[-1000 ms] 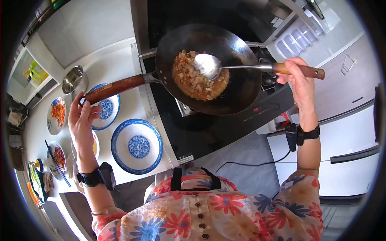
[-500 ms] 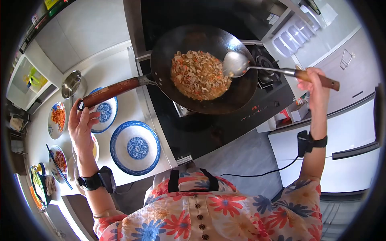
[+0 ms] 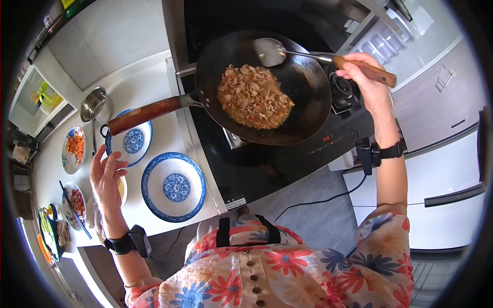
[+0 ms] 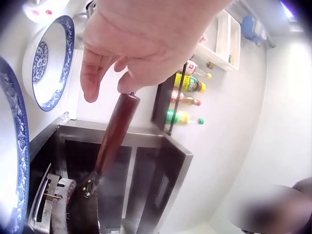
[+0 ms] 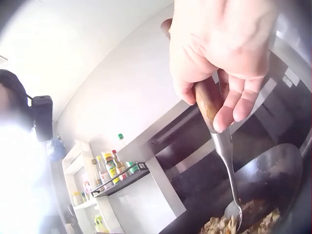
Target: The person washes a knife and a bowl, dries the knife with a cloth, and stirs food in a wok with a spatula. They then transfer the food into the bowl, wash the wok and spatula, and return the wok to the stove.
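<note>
My right hand (image 3: 374, 90) grips the wooden handle of a metal wok spatula (image 3: 270, 52). Its blade is up by the wok's far wall, with a few bits of food on it. In the black wok (image 3: 305, 115) lies a heap of chopped meat with orange bits (image 3: 254, 97), in some sauce. The wok's long wooden handle (image 3: 146, 116) points left. My left hand (image 3: 107, 182) is just below the handle's ringed end, fingers loosely bent and holding nothing. From the left wrist view, the handle (image 4: 116, 129) runs away below the fingertips.
Two blue-rimmed bowls (image 3: 148, 206) stand on the white counter left of the hob. Further left are a steel ladle (image 3: 94, 105), a dish of chopped orange food (image 3: 75, 146) and a bowl with chopsticks (image 3: 75, 210). Bottles (image 5: 111, 168) line a wall rack.
The spatula swung from over the food to the wok's right side, then to its far wall. My left hand has come off the handle's end and dropped slightly toward my body.
</note>
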### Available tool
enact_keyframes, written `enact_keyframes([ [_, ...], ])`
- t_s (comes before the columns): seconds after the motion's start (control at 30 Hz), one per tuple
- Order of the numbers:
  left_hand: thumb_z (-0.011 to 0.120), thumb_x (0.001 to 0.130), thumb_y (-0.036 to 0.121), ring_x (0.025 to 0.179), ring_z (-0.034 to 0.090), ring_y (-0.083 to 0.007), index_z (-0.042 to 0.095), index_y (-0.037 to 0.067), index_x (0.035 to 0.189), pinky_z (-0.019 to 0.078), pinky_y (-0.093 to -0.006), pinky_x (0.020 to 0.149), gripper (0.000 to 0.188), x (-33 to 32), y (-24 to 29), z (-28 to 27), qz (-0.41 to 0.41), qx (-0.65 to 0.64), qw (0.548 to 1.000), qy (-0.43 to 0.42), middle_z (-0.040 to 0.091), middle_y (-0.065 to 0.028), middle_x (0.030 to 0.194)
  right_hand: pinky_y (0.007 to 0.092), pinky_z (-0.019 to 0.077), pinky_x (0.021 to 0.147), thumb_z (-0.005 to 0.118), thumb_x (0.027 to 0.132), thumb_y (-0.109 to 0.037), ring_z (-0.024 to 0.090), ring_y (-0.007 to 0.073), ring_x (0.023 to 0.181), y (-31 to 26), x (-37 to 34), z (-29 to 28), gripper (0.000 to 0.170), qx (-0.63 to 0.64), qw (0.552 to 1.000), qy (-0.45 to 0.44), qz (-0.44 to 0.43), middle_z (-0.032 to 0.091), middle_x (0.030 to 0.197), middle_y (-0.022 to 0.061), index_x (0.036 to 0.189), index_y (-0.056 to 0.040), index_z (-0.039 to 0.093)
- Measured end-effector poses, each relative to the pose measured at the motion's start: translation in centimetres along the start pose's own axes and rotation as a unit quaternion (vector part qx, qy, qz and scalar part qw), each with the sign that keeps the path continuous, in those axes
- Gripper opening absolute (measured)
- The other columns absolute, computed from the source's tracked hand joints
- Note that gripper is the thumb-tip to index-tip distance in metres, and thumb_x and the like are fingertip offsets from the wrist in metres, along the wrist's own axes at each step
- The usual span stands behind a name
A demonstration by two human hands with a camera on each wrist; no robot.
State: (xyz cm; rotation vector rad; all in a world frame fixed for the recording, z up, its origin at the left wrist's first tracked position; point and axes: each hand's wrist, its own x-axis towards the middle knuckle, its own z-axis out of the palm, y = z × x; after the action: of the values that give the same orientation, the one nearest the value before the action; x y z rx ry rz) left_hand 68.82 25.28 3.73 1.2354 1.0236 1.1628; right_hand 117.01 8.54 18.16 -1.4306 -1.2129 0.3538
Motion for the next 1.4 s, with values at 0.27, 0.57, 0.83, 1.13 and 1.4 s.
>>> enact_keyframes([
  [0.27,0.057,0.086,0.015,0.073,0.064,-0.0172,0.038,-0.004,0.124,0.0496,-0.0206,0.058,0.047,1.8,1.1,1.4,0.025,-0.012,1.000,0.003,0.061,-0.0148,0.094,0.0228,0.0481,0.073,0.062,0.076,-0.005,0.060,0.0133,0.082,-5.8,0.7,2.3,0.009,-0.165,0.950,-0.245,-0.102,0.061,0.086,0.0044,0.085,-0.0044,0.061],
  [0.57,0.056,0.086,0.013,0.072,0.064,-0.0158,0.040,-0.005,0.123,0.0496,-0.0208,0.057,0.044,3.4,1.9,3.3,0.040,-0.029,0.998,-0.040,0.060,-0.0120,0.090,0.0236,0.0505,0.061,0.057,0.081,-0.013,0.063,0.0147,0.062,-8.9,4.6,2.0,0.015,-0.064,0.966,-0.245,-0.045,0.059,0.085,0.0085,0.090,-0.0013,0.058],
  [0.83,0.052,0.088,0.012,0.076,0.064,-0.0173,0.040,-0.002,0.125,0.0518,-0.0217,0.060,0.041,3.8,1.4,2.6,0.047,-0.028,0.997,-0.059,0.059,-0.0142,0.095,0.0209,0.0483,0.052,0.060,0.081,-0.019,0.061,0.0116,0.055,-6.5,6.1,3.6,0.018,-0.090,0.986,-0.141,0.013,0.062,0.076,0.0067,0.091,-0.0046,0.060],
  [1.13,0.055,0.087,0.012,0.071,0.064,-0.0155,0.041,-0.004,0.122,0.0497,-0.0208,0.057,0.042,3.5,1.9,3.2,0.039,-0.034,0.998,-0.040,0.060,-0.0121,0.091,0.0216,0.0491,0.055,0.061,0.079,-0.019,0.062,0.0129,0.058,-5.7,4.3,-0.5,0.018,-0.035,0.991,-0.112,0.060,0.062,0.077,0.0077,0.088,-0.0037,0.060],
  [1.4,0.055,0.087,0.012,0.071,0.064,-0.0156,0.042,-0.002,0.122,0.0493,-0.0205,0.057,0.040,3.5,1.8,3.2,0.050,-0.035,0.997,-0.041,0.060,-0.0125,0.093,0.0237,0.0504,0.058,0.062,0.078,-0.017,0.062,0.0138,0.067,-7.4,0.9,-1.8,0.020,-0.144,0.966,-0.212,0.024,0.059,0.080,0.0085,0.091,-0.0021,0.058],
])
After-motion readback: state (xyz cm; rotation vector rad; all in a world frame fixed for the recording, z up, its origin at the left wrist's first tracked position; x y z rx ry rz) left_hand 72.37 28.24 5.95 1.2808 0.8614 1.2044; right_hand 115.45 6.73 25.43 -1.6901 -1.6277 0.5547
